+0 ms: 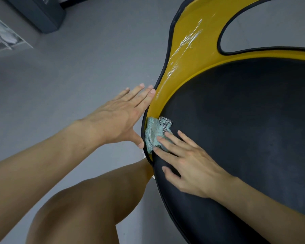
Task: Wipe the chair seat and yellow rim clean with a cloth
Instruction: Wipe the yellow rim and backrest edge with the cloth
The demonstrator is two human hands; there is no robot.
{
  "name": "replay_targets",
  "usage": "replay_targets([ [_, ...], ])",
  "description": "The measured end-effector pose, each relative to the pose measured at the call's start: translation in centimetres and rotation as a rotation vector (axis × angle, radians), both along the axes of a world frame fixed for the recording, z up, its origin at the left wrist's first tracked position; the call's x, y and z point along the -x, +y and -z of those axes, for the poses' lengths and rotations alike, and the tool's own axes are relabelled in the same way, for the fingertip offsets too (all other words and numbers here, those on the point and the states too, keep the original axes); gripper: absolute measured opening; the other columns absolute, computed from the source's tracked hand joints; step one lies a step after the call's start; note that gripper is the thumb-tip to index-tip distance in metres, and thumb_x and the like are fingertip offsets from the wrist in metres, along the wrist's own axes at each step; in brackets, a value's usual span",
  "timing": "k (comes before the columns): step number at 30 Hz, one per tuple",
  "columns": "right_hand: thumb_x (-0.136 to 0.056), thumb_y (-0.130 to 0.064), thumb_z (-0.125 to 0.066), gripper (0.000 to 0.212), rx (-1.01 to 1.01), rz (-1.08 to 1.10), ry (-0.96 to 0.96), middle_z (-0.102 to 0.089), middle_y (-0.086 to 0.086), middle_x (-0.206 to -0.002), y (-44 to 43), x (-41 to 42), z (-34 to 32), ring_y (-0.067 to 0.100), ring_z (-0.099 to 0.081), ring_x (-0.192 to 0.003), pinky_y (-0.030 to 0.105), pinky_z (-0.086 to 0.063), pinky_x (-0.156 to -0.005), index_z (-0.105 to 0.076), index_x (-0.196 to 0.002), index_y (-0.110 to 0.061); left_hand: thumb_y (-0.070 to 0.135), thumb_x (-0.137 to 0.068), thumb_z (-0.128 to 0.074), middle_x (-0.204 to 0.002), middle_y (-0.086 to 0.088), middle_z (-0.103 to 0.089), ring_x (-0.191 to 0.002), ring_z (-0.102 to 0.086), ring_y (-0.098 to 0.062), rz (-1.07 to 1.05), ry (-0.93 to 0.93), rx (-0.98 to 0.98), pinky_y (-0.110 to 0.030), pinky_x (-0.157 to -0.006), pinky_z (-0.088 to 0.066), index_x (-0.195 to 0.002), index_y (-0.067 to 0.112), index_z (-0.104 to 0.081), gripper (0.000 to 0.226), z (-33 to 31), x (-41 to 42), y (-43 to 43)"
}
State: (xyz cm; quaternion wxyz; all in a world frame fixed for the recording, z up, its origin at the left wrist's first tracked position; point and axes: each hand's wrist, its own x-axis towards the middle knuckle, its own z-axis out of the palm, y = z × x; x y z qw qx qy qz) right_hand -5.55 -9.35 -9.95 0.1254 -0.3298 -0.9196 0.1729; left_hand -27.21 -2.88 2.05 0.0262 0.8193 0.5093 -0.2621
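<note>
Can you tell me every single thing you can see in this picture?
chair seat: one, black, fills the right side
yellow rim: one, yellow with black edging, curves round the seat's left and top
streaks: several, whitish, on the rim's upper part
cloth: one, pale green, where rim meets seat
floor: grey, left side
box: one, dark grey, top left
pale thing: one, white-grey, far left edge; cannot tell what it is
leg: one, bare, bottom
left hand: one, flat against the rim's outer edge
right hand: one, straight fingers pressing the cloth
</note>
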Motion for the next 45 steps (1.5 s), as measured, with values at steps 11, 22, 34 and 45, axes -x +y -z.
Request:
replay_targets([
  [11, -0.101, -0.033, -0.039, 0.056, -0.081, -0.1, -0.079, -0.022, 0.006, -0.163, 4.5, 0.3, 0.3, 0.026, -0.016, -0.151, 0.046, -0.014, -0.123, -0.032, -0.153, -0.015, 0.085, -0.069, -0.058, -0.157, 0.002, 0.041, -0.145, 0.037, -0.016, -0.005, 0.02, 0.019, -0.031, -0.119, 0.018, -0.148, 0.02, 0.037, 0.14, 0.0, -0.1, 0.1],
  [22, -0.105, -0.027, -0.034, 0.057, 0.057, 0.068, 0.002, -0.007, 0.009, -0.166, 9.5, 0.8, 0.1, 0.018, -0.002, -0.152, 0.04, -0.008, -0.124, -0.018, -0.156, -0.009, 0.09, -0.066, -0.053, -0.156, 0.001, 0.041, -0.14, 0.045, -0.017, 0.003, 0.058, 0.015, -0.032, -0.115, 0.024, -0.149, 0.018, 0.037, 0.142, -0.2, -0.4, 0.4],
  [34, -0.105, -0.022, -0.034, 0.066, 0.335, 0.147, 0.207, 0.007, -0.003, -0.166, 7.0, 2.3, -1.5, 0.009, -0.002, -0.151, 0.019, -0.004, -0.117, 0.006, -0.158, -0.02, 0.093, -0.065, -0.047, -0.155, 0.003, 0.044, -0.138, 0.047, -0.013, 0.012, 0.031, 0.046, -0.032, -0.116, 0.023, -0.146, 0.019, 0.041, 0.141, -0.2, 0.0, 0.8],
  [45, -0.101, -0.012, -0.042, 0.081, 0.461, 0.257, 0.377, 0.017, -0.002, -0.164, 8.8, 4.0, -1.9, 0.023, -0.017, -0.15, 0.029, -0.032, -0.112, 0.016, -0.155, -0.024, 0.096, -0.06, -0.044, -0.153, 0.004, 0.046, -0.136, 0.049, -0.01, 0.036, -0.001, 0.022, -0.027, -0.11, 0.029, -0.145, 0.021, 0.041, 0.143, -0.1, 0.2, 1.1],
])
